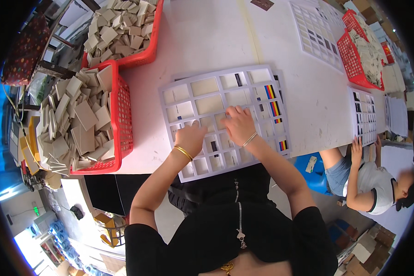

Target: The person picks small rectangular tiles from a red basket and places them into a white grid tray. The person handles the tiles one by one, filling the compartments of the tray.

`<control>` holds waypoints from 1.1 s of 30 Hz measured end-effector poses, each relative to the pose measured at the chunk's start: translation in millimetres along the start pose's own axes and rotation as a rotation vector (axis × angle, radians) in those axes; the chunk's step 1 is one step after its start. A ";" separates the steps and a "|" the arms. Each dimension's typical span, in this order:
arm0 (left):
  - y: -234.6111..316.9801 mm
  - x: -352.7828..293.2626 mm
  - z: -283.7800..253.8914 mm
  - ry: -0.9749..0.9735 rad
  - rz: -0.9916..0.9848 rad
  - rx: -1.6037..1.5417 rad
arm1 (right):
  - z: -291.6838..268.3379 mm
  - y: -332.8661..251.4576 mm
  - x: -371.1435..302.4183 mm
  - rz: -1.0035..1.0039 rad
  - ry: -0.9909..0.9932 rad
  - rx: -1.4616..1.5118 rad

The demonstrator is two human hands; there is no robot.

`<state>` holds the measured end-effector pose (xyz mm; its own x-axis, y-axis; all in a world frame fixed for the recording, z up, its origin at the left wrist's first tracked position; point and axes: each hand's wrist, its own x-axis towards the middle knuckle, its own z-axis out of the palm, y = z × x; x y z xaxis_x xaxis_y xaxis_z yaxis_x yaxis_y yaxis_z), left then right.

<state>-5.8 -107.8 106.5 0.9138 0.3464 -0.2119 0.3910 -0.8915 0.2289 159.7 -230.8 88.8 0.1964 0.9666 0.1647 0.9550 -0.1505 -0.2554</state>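
Note:
A white compartmented tray [185, 93] lies slightly turned on the table in front of me, its cells lined with pale pieces, some bearing dark or coloured stripes. My left hand [190, 139], with a gold bangle at the wrist, rests on the left-middle cells. Its fingers are curled together, and whatever may be under them is hidden. Just right of it, my right hand [239, 125] reaches over the middle cells. Its fingers are bent but apart, touching the tray, with nothing visible between them. A silver-coloured bangle circles that wrist.
Two red plastic baskets, one near [125, 122] and one farther back [157, 34], hold many pale flat tiles at left. Other trays [315, 39] and red baskets [349, 62] stand at right. A co-worker [370, 184] sits at the right with hands on another tray [364, 117].

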 end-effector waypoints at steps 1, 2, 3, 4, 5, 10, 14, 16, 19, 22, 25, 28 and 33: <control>2.0 0.2 -3.7 0.110 0.016 -0.121 | -1.1 -2.5 -0.4 0.016 0.053 0.108; 3.3 0.4 -5.8 0.219 0.033 -0.243 | -1.7 -7.1 -2.2 0.031 0.106 0.217; 1.7 1.3 -0.3 0.252 -0.008 -0.512 | -2.0 -12.0 -2.7 0.043 0.158 0.327; 2.2 0.9 5.8 0.274 -0.049 -0.783 | -8.5 -19.9 -3.8 0.090 0.132 0.545; 1.1 -3.1 9.7 0.126 -0.119 -1.096 | -17.6 -28.0 -4.4 0.137 0.106 0.763; 9.7 -16.0 19.4 -0.137 -0.303 -1.782 | -20.8 -42.4 -10.7 0.001 0.084 0.788; 9.7 -23.7 22.5 -0.137 -0.294 -2.082 | -20.3 -44.4 -13.7 -0.032 0.126 0.717; 12.1 -28.5 14.3 -0.156 -0.316 -2.206 | -17.0 -42.4 -13.4 -0.045 0.203 0.748; 9.9 -36.0 8.1 -0.206 -0.256 -1.846 | -17.2 -40.7 -16.3 0.039 0.180 0.857; 4.3 -38.7 9.5 -0.212 -0.236 -1.880 | -10.9 -37.1 -28.3 0.258 0.063 0.980; 1.0 -42.4 9.7 -0.143 -0.244 -2.113 | -12.0 -31.3 -32.7 0.376 0.168 1.159; -4.9 -45.9 15.9 -0.112 -0.263 -2.214 | -15.8 -17.9 -40.6 0.399 0.120 1.041; -3.2 -52.0 16.7 0.008 -0.451 -2.020 | -1.2 -2.8 -51.2 0.289 -0.005 0.844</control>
<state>-56.4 -127.8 100.9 0.7386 0.4068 -0.5377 0.0771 0.7413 0.6667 147.2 -280.1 82.2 0.4013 0.9158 -0.0180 0.3865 -0.1871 -0.9031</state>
